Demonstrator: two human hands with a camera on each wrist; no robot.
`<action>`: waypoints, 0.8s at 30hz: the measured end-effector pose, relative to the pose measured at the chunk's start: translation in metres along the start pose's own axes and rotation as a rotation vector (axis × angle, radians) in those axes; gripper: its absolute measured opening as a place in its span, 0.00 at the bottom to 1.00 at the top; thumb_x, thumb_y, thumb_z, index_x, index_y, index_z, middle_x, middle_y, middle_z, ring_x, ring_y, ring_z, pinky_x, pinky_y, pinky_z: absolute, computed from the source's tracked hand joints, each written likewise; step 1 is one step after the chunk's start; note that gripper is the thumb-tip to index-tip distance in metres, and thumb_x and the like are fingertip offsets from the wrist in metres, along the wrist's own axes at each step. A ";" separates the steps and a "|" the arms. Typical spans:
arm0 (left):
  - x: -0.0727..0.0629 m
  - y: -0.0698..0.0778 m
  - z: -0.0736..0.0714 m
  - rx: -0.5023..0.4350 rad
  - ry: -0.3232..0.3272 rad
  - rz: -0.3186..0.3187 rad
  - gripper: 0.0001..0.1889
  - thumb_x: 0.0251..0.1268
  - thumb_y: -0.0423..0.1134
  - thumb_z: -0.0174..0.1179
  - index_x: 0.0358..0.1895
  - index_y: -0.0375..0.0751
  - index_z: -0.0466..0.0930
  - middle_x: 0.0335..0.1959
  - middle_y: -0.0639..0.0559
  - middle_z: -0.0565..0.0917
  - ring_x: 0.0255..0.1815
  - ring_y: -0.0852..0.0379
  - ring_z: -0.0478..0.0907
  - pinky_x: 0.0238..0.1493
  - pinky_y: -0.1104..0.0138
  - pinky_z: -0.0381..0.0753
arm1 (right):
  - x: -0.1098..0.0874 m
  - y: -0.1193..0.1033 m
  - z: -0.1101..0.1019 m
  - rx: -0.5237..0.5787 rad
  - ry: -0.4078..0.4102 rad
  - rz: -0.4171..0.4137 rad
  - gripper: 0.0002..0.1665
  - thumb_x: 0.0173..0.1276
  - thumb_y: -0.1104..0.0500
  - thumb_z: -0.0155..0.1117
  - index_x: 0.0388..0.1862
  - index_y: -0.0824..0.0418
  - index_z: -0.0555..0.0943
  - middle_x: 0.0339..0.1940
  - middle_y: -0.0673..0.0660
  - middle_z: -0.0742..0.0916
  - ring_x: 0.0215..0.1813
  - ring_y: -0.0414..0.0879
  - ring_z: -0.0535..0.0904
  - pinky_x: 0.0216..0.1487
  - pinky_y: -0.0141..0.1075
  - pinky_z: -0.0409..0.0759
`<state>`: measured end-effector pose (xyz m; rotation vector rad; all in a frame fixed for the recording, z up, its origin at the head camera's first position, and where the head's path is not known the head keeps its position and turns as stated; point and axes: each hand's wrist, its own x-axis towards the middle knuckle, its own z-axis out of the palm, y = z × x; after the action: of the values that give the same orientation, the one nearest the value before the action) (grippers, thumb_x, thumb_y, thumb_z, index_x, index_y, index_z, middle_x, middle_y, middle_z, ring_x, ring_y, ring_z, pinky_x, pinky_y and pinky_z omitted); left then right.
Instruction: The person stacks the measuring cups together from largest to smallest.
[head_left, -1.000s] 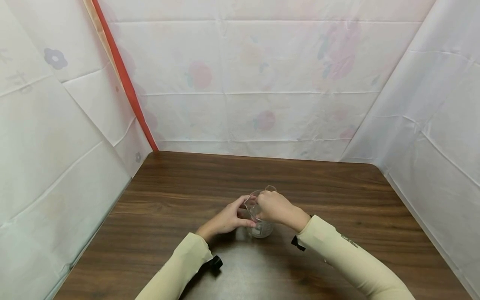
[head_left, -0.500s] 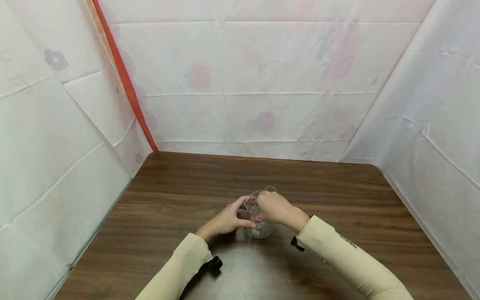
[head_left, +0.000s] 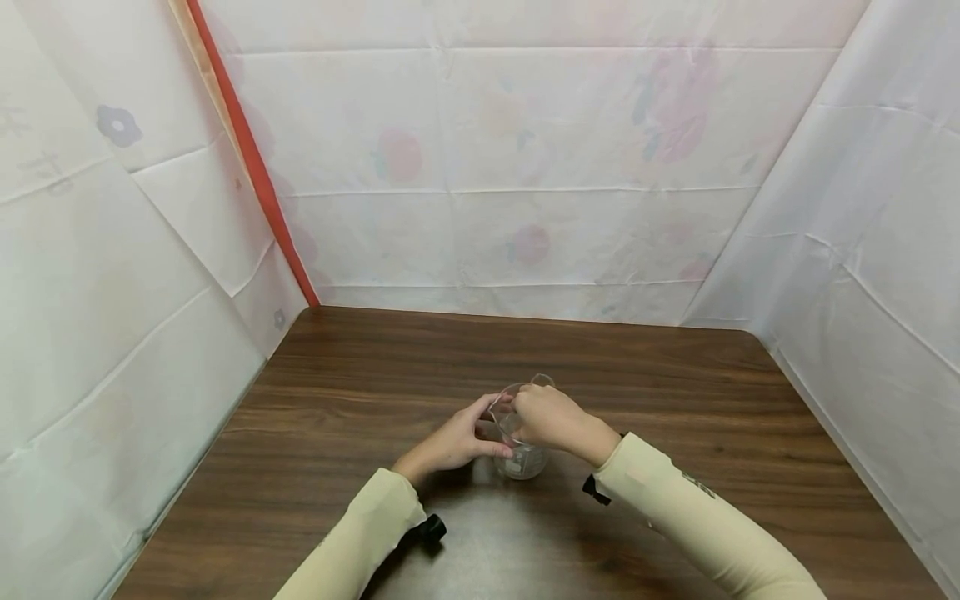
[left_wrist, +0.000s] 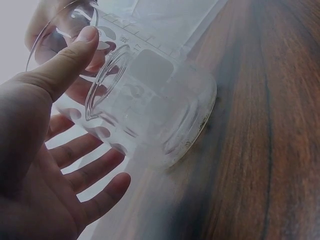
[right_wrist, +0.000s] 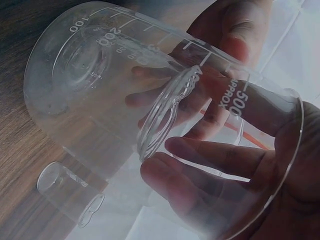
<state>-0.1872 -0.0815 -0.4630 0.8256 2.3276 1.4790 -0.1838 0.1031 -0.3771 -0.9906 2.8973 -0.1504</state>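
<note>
A large clear glass beaker (head_left: 522, 465) with white volume marks stands on the table between both hands. My left hand (head_left: 455, 437) holds its side, thumb in front and fingers spread behind the glass. My right hand (head_left: 553, 421) reaches in through the mouth. In the right wrist view, a smaller beaker (right_wrist: 167, 115) sits inside the large one, and my right fingertips (right_wrist: 155, 172) pinch its rim. The left wrist view shows this inner rim too, through the glass. Past the right hand stands another small clear beaker (right_wrist: 70, 194), mostly hidden in the head view.
The dark wood-grain table (head_left: 360, 375) has white patterned sheets (head_left: 487, 167) rising along its back and sides. A red strip (head_left: 255, 167) runs down the back left corner. Black wrist cameras (head_left: 432, 528) stick out below the sleeves.
</note>
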 end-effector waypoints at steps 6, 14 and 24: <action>-0.001 0.001 0.000 0.021 -0.008 -0.024 0.42 0.57 0.51 0.69 0.73 0.52 0.59 0.70 0.51 0.70 0.65 0.49 0.71 0.60 0.55 0.77 | -0.002 0.002 -0.007 0.166 -0.019 0.036 0.16 0.60 0.56 0.73 0.42 0.66 0.87 0.41 0.60 0.89 0.37 0.50 0.83 0.40 0.42 0.82; -0.003 0.003 -0.002 0.011 -0.010 -0.058 0.42 0.58 0.53 0.68 0.74 0.53 0.58 0.72 0.50 0.66 0.66 0.45 0.71 0.59 0.52 0.77 | -0.006 0.009 -0.018 0.164 0.099 -0.011 0.13 0.63 0.54 0.70 0.44 0.59 0.87 0.38 0.54 0.87 0.34 0.42 0.79 0.33 0.33 0.77; -0.001 0.002 0.000 0.009 0.003 -0.017 0.42 0.57 0.49 0.70 0.73 0.49 0.59 0.69 0.47 0.71 0.64 0.45 0.73 0.59 0.53 0.78 | -0.008 0.020 -0.026 0.177 0.234 0.016 0.13 0.64 0.51 0.69 0.38 0.60 0.87 0.34 0.53 0.85 0.30 0.41 0.78 0.33 0.35 0.76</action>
<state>-0.1862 -0.0818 -0.4614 0.8040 2.3397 1.4649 -0.1927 0.1255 -0.3536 -0.9788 3.0286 -0.5461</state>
